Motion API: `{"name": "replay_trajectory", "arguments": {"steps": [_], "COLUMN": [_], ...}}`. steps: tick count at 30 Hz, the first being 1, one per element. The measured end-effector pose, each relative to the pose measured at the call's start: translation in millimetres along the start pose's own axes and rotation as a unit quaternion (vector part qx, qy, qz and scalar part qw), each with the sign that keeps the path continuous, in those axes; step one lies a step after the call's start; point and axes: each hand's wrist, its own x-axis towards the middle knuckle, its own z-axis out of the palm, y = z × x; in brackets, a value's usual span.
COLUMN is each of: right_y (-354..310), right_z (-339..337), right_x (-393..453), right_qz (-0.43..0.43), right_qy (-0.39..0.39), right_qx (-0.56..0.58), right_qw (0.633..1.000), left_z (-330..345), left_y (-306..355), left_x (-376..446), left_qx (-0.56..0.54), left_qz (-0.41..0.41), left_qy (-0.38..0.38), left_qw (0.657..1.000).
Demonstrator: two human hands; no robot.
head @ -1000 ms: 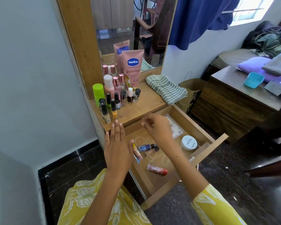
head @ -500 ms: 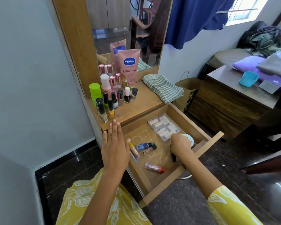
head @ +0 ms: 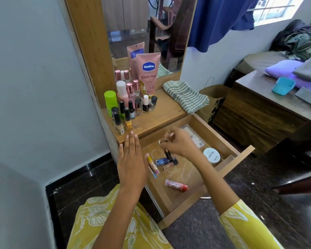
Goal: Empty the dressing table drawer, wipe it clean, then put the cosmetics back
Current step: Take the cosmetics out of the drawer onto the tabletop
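The left hand (head: 131,162) lies flat with fingers straight and together, over the left edge of the open drawer (head: 228,139), its fingertips reaching the front lip of the desk (head: 162,119). The right hand (head: 180,142) hovers over the drawer's back half, fingers curled, pinching a small dark stick (head: 166,151) that hangs down from its fingertips; what kind of cosmetic it is cannot be told. Just below the right hand, on the drawer floor, lie a blue tube (head: 161,161) and a slim brown tube (head: 170,164). Beside the left hand's thumb lies a yellow-capped tube (head: 153,165), and nearer the person a pink tube with a red cap (head: 176,185). To the right of the right hand sits a round white jar (head: 211,155), and behind that hand a clear plastic box (head: 194,136), partly hidden. Beyond the left hand's fingertips, nail polish bottles (head: 127,114) cluster on the desk, with a pink lotion tube (head: 148,74) behind them and a striped towel (head: 186,96) beyond the right hand.
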Motion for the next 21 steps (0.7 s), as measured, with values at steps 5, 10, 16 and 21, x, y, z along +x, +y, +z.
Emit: {"name": "replay_trajectory", "arguments": {"steps": [5,10,16,21], "right_y": [-37.1,-55.0,-53.9,-51.5], "right_z": [-5.6,14.0,38.4,43.3], "right_x": [35.5,59.5,74.4,73.1], "right_qz": [-0.078,-0.128,-0.136,-0.131], "right_qy": [0.090,0.135,0.152,0.161], "right_qx": [0.061,0.048,0.015,0.070], "right_qw": [0.991,0.981,0.979,0.976], "left_z": [0.6,-0.3,0.4,-1.7], "left_y": [-0.6,-1.1,-1.1,-0.5], "left_x": [-0.5,0.6,0.1,-0.1], "left_qx": [-0.001,0.002,0.012,0.009], "left_qz": [-0.003,-0.008,-0.003,-0.009], "left_qy": [0.014,-0.008,0.008,-0.003], "left_qw": [1.000,1.000,1.000,1.000]}}
